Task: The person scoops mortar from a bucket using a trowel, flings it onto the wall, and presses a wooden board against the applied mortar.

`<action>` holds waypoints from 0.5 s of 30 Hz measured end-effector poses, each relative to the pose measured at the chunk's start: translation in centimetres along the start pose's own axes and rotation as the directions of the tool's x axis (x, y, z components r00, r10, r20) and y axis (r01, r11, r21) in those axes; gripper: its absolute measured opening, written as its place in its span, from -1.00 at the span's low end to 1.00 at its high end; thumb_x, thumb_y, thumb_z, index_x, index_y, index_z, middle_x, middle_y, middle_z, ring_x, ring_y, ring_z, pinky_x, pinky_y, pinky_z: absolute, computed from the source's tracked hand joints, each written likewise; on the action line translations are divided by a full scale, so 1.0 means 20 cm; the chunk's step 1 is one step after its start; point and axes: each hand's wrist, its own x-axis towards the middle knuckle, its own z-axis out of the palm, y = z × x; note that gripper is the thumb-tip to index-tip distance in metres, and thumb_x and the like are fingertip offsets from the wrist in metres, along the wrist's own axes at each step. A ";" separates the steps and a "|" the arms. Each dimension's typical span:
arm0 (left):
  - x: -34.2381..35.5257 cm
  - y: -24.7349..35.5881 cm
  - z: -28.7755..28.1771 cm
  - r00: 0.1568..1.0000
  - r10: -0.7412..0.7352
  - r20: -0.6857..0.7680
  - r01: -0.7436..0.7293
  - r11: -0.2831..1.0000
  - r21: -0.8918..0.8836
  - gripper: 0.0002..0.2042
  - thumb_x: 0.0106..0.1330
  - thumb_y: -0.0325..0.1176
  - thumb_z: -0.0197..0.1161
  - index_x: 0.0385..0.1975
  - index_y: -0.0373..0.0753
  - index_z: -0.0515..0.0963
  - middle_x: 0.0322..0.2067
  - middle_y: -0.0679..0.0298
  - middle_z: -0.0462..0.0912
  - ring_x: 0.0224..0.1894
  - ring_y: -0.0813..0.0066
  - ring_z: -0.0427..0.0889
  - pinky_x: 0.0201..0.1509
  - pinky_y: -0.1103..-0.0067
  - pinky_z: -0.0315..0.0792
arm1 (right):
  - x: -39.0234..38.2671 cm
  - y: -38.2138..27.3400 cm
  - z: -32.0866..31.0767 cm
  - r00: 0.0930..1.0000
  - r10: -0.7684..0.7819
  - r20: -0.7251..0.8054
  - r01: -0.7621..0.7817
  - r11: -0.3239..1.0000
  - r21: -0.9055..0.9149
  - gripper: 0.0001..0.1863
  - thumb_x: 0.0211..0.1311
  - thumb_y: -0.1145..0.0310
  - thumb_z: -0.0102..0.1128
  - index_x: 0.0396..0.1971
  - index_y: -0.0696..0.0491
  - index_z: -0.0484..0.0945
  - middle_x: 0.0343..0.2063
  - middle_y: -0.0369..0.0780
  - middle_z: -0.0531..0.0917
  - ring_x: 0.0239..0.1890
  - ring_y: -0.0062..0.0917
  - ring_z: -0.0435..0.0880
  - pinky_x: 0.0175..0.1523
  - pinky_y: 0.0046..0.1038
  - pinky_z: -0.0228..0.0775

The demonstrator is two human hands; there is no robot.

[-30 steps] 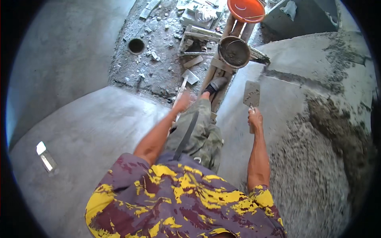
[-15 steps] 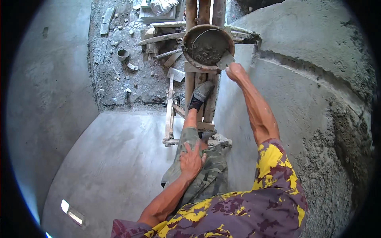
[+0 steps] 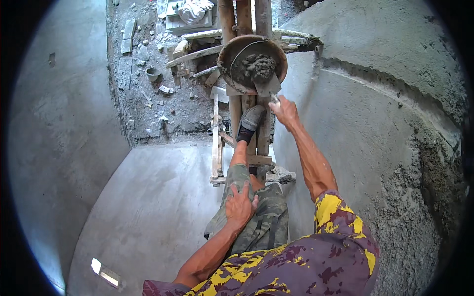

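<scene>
My right hand [image 3: 285, 112] is closed round the handle of a trowel [image 3: 268, 87]. Its flat grey blade lies over the near right rim of a round bucket [image 3: 283, 59], loaded or touching against a lump of wet mortar [image 3: 258, 67]. A thin wire handle arcs across the bucket's left side. My left hand [image 3: 239, 208] rests on my camouflage shorts at the raised knee, fingers spread and holding nothing.
The bucket stands on scaffold planks [image 3: 243, 19], where my shod foot [image 3: 251, 121] is also set. A rough, grooved plaster wall [image 3: 355, 113] rises at right. Below lie rubble, a small bucket [image 3: 153, 74] and a wooden frame [image 3: 216, 143].
My right hand has drawn the trowel nearer and to the left, toward the bucket's near rim. The mortar, flatter before, now stands in a lump. My left hand stays on my leg.
</scene>
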 end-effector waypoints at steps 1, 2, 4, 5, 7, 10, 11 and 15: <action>0.00 0.01 -0.01 1.000 -0.005 0.009 0.005 1.000 -0.003 -0.40 0.13 -0.07 0.26 0.20 -0.05 0.31 0.08 -0.18 0.29 -0.18 -0.18 0.55 -0.16 0.14 0.48 | -0.02 0.05 0.01 1.000 0.003 -0.009 -0.003 1.000 -0.002 -0.62 0.12 0.09 0.15 -0.29 0.13 0.50 -0.45 0.10 0.61 -0.30 0.06 0.59 -0.18 -0.03 0.39; 0.00 0.01 -0.01 1.000 -0.011 0.017 0.011 1.000 -0.006 -0.39 0.13 -0.07 0.26 0.20 -0.05 0.31 0.07 -0.18 0.29 -0.18 -0.19 0.55 -0.16 0.14 0.47 | -0.03 0.10 0.03 1.000 0.017 -0.021 -0.018 1.000 -0.009 -0.63 0.12 0.08 0.15 -0.28 0.11 0.48 -0.46 0.10 0.61 -0.31 0.07 0.58 -0.20 -0.03 0.38; 0.00 0.02 -0.01 1.000 -0.007 0.019 0.007 1.000 -0.004 -0.39 0.13 -0.07 0.26 0.20 -0.06 0.31 0.07 -0.17 0.29 -0.17 -0.18 0.55 -0.16 0.14 0.47 | -0.02 0.14 0.04 0.999 0.015 -0.052 -0.017 0.999 -0.048 -0.66 0.13 0.09 0.14 -0.29 0.07 0.42 -0.47 0.09 0.60 -0.31 0.07 0.58 -0.22 -0.04 0.38; 0.00 0.02 -0.01 1.000 -0.008 0.024 0.008 1.000 -0.001 -0.39 0.13 -0.07 0.26 0.20 -0.06 0.31 0.07 -0.17 0.29 -0.17 -0.18 0.55 -0.16 0.14 0.47 | -0.04 0.15 0.05 0.998 0.014 -0.064 -0.018 0.999 -0.050 -0.66 0.13 0.09 0.14 -0.29 0.07 0.42 -0.47 0.09 0.60 -0.31 0.07 0.58 -0.22 -0.04 0.38; 0.01 -0.01 0.03 1.000 0.015 -0.016 -0.015 1.000 0.013 -0.40 0.13 -0.07 0.26 0.20 -0.05 0.31 0.06 -0.19 0.30 -0.17 -0.18 0.55 -0.15 0.13 0.47 | -0.08 0.09 0.04 0.987 -0.046 -0.154 0.041 0.999 -0.032 -0.65 0.16 0.03 0.05 -0.27 0.01 0.47 -0.41 0.04 0.63 -0.29 0.02 0.60 -0.21 -0.06 0.40; -0.01 0.02 0.13 0.992 0.116 -0.044 -0.116 0.993 0.012 -0.40 0.14 -0.02 0.23 0.20 -0.03 0.31 0.09 -0.18 0.30 -0.17 -0.18 0.57 -0.16 0.15 0.49 | -0.06 0.20 0.00 0.987 -0.016 -0.162 0.011 0.999 -0.031 -0.65 0.11 0.07 0.11 -0.25 0.03 0.50 -0.45 -0.03 0.64 -0.35 -0.15 0.65 -0.20 -0.17 0.48; -0.01 0.02 0.13 0.989 0.134 -0.061 -0.134 0.991 0.003 -0.41 0.15 0.01 0.21 0.20 -0.01 0.31 0.12 -0.17 0.29 -0.18 -0.18 0.58 -0.16 0.17 0.50 | -0.07 0.19 0.01 0.996 0.002 -0.085 -0.004 1.000 -0.024 -0.64 0.13 0.09 0.08 -0.18 0.01 0.52 -0.40 -0.03 0.65 -0.32 -0.13 0.65 -0.20 -0.18 0.50; -0.04 -0.10 0.13 0.996 0.014 -0.083 -0.007 0.996 0.083 -0.36 0.11 0.05 0.25 0.18 -0.07 0.32 0.06 -0.12 0.35 -0.09 -0.12 0.56 -0.07 0.20 0.47 | -0.35 -0.23 -0.01 0.983 -0.038 -0.180 0.050 0.997 0.063 -0.66 0.14 0.11 0.04 -0.24 0.05 0.51 -0.35 -0.03 0.64 -0.27 -0.10 0.63 -0.18 -0.18 0.48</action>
